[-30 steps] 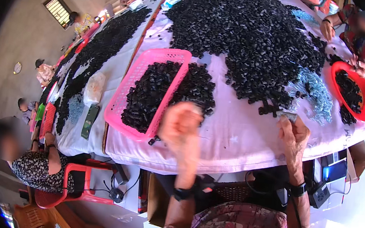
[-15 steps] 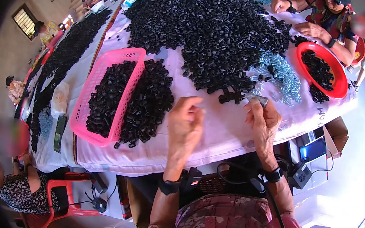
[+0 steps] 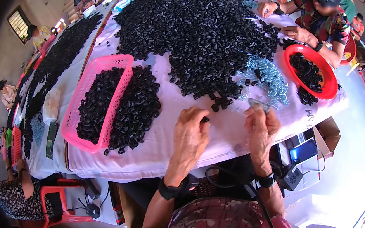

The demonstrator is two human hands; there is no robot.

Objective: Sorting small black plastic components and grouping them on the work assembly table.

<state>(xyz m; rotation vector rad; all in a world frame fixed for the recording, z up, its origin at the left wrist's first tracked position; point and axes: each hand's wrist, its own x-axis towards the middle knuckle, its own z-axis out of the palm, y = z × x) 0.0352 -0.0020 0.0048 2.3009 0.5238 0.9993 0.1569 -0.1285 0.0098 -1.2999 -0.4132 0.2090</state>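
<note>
My left hand (image 3: 190, 137) is closed over the white cloth, with a small black plastic piece (image 3: 205, 119) showing at its fingertips. To its right, my right hand (image 3: 263, 126) pinches a small, greyish, shiny piece (image 3: 258, 105) whose kind I cannot make out. Just beyond both hands, a few black pieces (image 3: 221, 103) lie at the near edge of a large heap of black plastic pieces (image 3: 197, 29). A pile of clear bluish small parts (image 3: 270, 81) lies beyond my right hand.
A pink basket (image 3: 69, 114) of black pieces stands left, with more heaped beside it. At the right is a red basin (image 3: 331, 82) with black pieces. A co-worker's hands (image 3: 299, 34) rest at the far right. A phone (image 3: 51, 140) lies left on the cloth (image 3: 139, 165).
My left hand has turned and closed, and a black piece now shows at its fingertips. My right hand keeps its pinch. The whole view has shifted slightly.
</note>
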